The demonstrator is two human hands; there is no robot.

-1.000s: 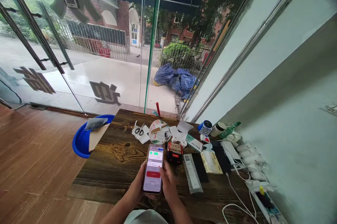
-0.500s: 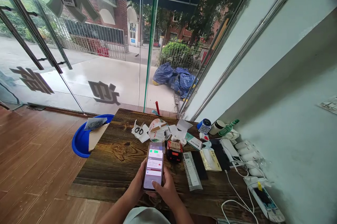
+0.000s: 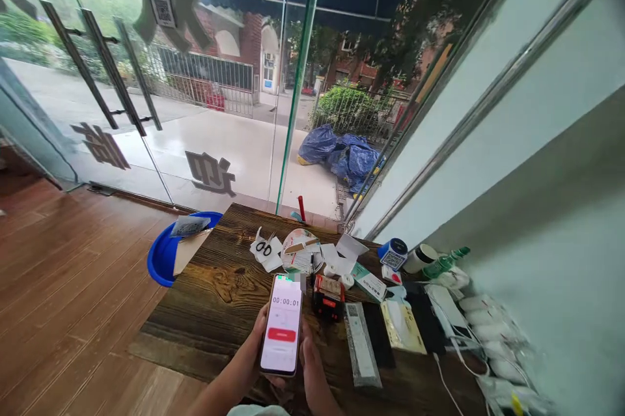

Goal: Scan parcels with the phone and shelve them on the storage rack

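Note:
A smartphone (image 3: 282, 354) is held upright over the near part of the wooden table (image 3: 195, 325), its lit screen showing a 00:00:01 timer and a red button. My left hand (image 3: 254, 346) wraps round its left side, with some fingers hidden underneath. On the other side, my right hand (image 3: 313, 364) grips the right edge, its thumb off the screen and its fingertips partly behind the phone. Just beyond the phone's right edge stands a red-and-black device (image 3: 328, 299), touched by neither hand.
Farther back lie scissors (image 3: 263, 248), a round fan-like sheet (image 3: 299, 240) and a small box (image 3: 368, 280). At right are a sealed plastic packet (image 3: 362, 354), a tissue pack (image 3: 400, 325), a green bottle (image 3: 442, 264) and white cables. A blue tub (image 3: 161, 256) stands left of the table.
The right thumb has lifted off the screen to the phone's right side. The screen has changed from a menu-like page to a timer. The view has shifted left.

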